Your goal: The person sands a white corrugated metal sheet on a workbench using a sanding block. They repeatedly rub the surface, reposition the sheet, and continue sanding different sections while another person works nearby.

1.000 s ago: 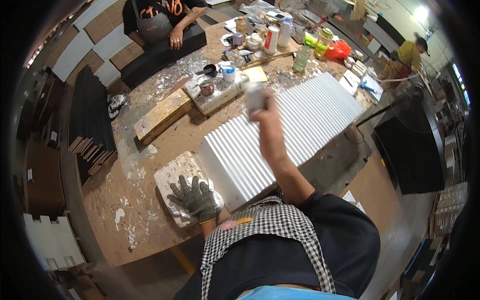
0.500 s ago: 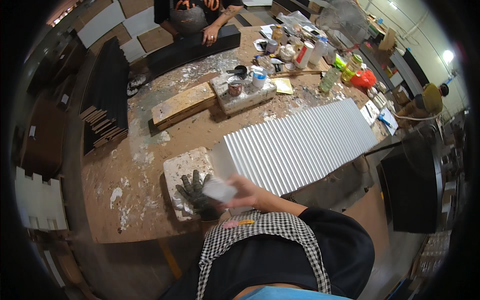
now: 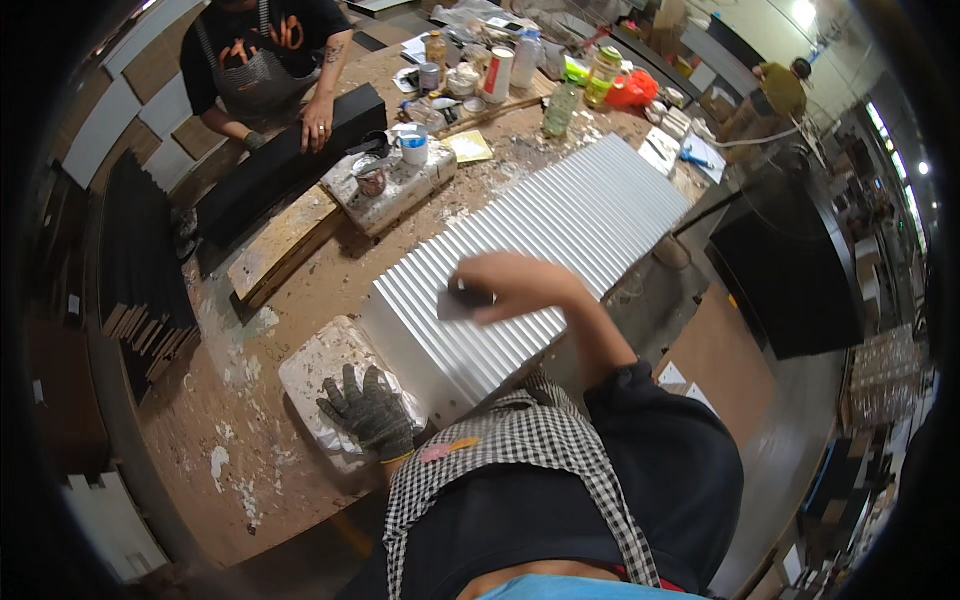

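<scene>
My left hand [image 3: 370, 412], in a dark grey knit glove, lies with its fingers spread on a stained whitish block [image 3: 318, 375] at the table's near edge. Beside that block, a long silver-grey ridged panel [image 3: 530, 240] runs away to the far right, with a smooth flat strip at its near left end. Above the ridges is my bare right hand [image 3: 515, 285], its fingers closed around a small flat grey piece [image 3: 455, 303]. Motion blurs this piece, so I cannot tell its exact kind or whether it touches the panel.
Across the paint-spattered table [image 3: 200, 440], a co-worker's hand [image 3: 317, 125] rests on a long black box-like piece [image 3: 270, 180]. A second block [image 3: 400, 195] carries open cans, next to a wooden beam [image 3: 285, 245]. Bottles and a red bag [image 3: 633, 90] crowd the far side. Dark strips [image 3: 150, 270] are stacked at left.
My right hand has moved from beside my left hand to above the ridged panel, the grey piece still in it. My left hand stays on the block. The whole view has turned.
</scene>
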{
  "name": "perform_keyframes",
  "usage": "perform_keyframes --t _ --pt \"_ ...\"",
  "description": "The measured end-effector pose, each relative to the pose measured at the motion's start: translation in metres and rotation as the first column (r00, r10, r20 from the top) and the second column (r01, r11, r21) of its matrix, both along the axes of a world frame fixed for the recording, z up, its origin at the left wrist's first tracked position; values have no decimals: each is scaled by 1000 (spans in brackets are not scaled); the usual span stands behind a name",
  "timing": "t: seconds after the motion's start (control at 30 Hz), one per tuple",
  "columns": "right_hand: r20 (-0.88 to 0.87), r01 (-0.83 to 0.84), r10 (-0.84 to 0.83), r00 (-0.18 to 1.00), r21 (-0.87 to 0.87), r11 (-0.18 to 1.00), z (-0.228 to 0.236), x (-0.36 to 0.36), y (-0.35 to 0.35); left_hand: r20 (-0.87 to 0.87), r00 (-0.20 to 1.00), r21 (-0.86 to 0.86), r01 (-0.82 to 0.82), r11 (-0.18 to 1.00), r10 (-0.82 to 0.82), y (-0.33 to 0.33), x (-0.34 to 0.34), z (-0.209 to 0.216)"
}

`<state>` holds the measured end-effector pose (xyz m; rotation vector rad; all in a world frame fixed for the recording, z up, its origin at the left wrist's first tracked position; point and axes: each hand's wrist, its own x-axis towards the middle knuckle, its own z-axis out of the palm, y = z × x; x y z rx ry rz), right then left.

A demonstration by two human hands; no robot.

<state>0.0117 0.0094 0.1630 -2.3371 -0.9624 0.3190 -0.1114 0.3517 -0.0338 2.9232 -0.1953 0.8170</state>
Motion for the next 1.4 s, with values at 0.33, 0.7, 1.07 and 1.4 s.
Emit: perform_keyframes --t 0.33,0.7,1.07,1.4 --pt "446 -410 -882 -154 783 467 101 -44 -3 -62 998 -210 -34 977 21 9 -1 -26" --pt "-223 -25 458 861 879 476 37 -82 183 -12 1000 -153 -29 988 28 -2 -3 5" --pt "570 -61 -69 819 207 976 88 39 112 -31 998 -76 -59 995 57 3 -8 17" --pt "405 -705 -913 35 658 265 128 -29 50 -79 978 98 -183 978 190 -5 -4 -10"
